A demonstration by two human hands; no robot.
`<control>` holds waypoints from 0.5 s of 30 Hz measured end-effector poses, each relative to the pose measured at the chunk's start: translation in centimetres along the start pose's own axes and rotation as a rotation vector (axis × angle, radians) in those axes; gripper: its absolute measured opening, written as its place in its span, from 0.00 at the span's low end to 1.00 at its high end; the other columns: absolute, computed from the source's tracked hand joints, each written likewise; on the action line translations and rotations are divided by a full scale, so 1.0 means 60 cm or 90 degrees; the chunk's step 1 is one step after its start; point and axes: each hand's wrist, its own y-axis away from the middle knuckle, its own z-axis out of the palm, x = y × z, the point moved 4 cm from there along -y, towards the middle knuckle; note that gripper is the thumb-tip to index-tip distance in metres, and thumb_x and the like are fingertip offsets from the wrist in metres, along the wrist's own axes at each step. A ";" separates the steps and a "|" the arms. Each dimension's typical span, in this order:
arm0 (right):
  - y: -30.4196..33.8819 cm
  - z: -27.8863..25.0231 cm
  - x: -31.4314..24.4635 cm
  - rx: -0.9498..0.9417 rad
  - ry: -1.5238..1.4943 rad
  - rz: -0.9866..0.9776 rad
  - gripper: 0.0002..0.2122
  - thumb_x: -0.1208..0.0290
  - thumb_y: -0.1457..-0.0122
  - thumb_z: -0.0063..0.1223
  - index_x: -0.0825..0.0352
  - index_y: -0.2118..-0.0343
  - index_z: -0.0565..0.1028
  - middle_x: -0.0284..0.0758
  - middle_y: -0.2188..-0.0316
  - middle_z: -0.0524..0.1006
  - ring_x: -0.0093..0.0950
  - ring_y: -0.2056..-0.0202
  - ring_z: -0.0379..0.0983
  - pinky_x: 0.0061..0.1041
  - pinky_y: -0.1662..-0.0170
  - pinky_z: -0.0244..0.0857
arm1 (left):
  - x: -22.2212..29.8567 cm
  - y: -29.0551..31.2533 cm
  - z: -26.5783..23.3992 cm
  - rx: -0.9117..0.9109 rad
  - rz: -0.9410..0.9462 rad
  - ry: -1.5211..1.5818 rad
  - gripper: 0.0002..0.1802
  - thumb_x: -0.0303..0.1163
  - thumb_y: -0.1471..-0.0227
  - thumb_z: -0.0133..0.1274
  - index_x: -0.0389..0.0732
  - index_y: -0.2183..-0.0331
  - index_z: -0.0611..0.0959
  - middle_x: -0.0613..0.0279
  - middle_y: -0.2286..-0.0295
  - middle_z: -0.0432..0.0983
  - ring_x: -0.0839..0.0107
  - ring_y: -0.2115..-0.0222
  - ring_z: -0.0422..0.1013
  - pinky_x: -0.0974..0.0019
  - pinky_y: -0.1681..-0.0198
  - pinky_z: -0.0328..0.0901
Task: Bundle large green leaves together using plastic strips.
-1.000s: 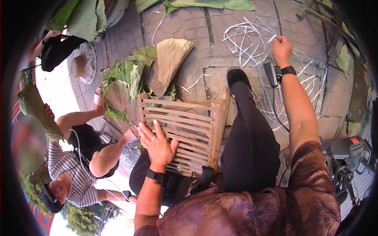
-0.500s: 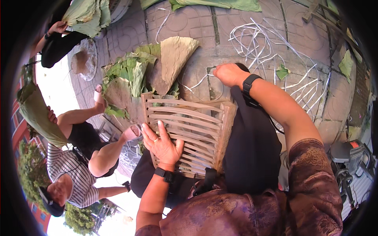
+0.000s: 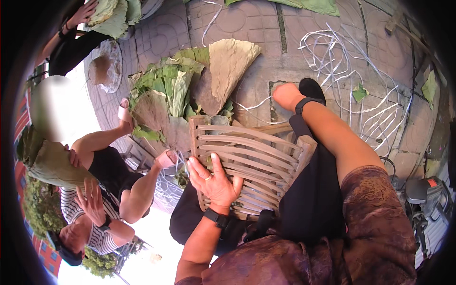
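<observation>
Across my lap lies a slatted wooden frame [image 3: 247, 154], like a small stool's seat, with curved slats between two side rails. My left hand [image 3: 216, 183] rests flat on its slats near the left rail, fingers spread, a ring on one finger. Out past the frame's far right corner, my right hand [image 3: 286, 96] is closed, low over the paving. A white plastic strip [image 3: 251, 108] runs from its fingers leftward to a pile of large dried leaves [image 3: 175, 90]. The right fingertips are mostly hidden.
Loose white strips [image 3: 330, 54] lie tangled on the paving at the far right. At left, a seated co-worker [image 3: 102, 204] in a striped top holds a rolled leaf bundle [image 3: 57, 164]. Another person's hand [image 3: 83, 13] touches leaves at the top left. A grey metal machine part [image 3: 420, 190] stands at right.
The view has shifted, and the wooden frame sits more tilted on my lap. My right hand stays closed on the strip. The co-worker at left has raised a hand beside the leaf bundle.
</observation>
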 end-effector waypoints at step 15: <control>0.487 -0.367 0.325 1.094 -1.074 0.459 0.04 0.75 0.47 0.48 0.68 0.75 0.68 0.31 0.81 0.67 0.19 0.84 0.58 0.20 0.82 0.52 | -0.010 0.021 0.000 0.049 -0.059 0.049 0.44 0.48 0.70 0.55 0.47 0.47 0.64 0.39 0.43 0.39 0.43 0.45 0.42 0.45 0.47 0.40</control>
